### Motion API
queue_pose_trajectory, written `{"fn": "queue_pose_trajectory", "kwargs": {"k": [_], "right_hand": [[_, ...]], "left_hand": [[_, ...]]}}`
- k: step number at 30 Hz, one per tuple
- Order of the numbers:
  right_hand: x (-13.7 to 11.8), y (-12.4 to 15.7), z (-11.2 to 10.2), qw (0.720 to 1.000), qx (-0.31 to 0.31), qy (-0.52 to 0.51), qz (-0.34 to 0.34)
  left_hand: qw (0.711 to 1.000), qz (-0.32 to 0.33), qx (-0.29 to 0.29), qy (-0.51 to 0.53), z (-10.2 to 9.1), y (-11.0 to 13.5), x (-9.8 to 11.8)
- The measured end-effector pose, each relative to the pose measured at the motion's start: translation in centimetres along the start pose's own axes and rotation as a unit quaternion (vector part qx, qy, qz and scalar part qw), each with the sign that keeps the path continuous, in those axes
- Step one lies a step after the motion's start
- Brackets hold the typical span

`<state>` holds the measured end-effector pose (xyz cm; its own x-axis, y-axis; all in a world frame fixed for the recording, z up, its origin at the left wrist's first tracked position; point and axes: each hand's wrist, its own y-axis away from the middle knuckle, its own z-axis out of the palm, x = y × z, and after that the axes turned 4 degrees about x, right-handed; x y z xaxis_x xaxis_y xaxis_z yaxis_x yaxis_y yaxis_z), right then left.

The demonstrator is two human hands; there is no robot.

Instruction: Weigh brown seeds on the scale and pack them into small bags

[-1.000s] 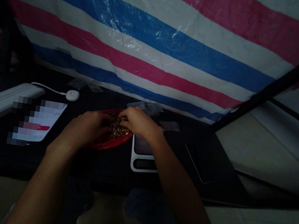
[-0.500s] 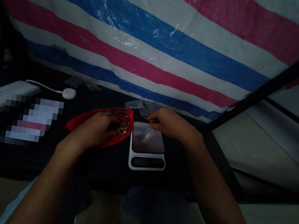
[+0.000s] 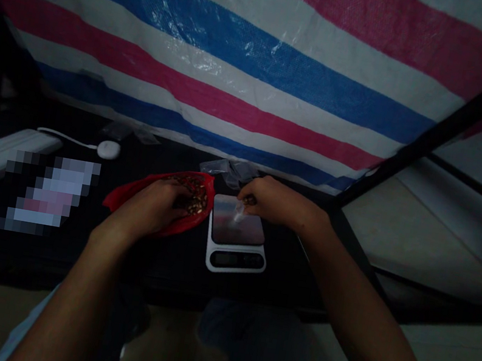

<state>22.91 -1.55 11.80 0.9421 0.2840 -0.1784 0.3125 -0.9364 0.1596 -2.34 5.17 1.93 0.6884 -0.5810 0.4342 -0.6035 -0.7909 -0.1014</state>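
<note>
My left hand (image 3: 161,203) rests at a red bag (image 3: 128,192), its thumb and fingers apart among small glossy brown-and-gold pieces (image 3: 199,201). The fingertips are partly hidden in the pile. To the right, a white kitchen scale (image 3: 238,235) with a shiny metal plate lies flat on the dark table. Over the far right corner of that plate, my right hand (image 3: 261,196) is closed on a small clear plastic bag (image 3: 239,211). Some brownish pieces show at the fingers of this hand; the bag's lower end hangs over the plate.
Several clear plastic bags (image 3: 228,169) lie behind the scale, and more clear plastic (image 3: 120,131) is farther left. A white power strip (image 3: 4,156), a white puck with a cable (image 3: 108,149) and a blurred-out flat item (image 3: 51,192) occupy the left. A striped tarp (image 3: 221,78) hangs behind.
The view has shifted slightly. My right hand has moved a little, with the clear bag now hanging shorter below its fingers. My left hand stays at the pile.
</note>
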Motion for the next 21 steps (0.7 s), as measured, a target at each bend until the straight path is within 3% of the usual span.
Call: {"fn": "queue_pose_trajectory", "kwargs": {"k": [16, 21], "right_hand": [[0.1, -0.2, 0.1, 1.0, 0.005, 0.014, -0.002], [0.3, -0.1, 0.2, 1.0, 0.007, 0.01, -0.011]], "left_hand": [[1.0, -0.012, -0.007, 0.017, -0.1, 0.0, -0.1], [0.999, 0.037, 0.031, 0.003, -1.0, 0.5, 1.2]]}}
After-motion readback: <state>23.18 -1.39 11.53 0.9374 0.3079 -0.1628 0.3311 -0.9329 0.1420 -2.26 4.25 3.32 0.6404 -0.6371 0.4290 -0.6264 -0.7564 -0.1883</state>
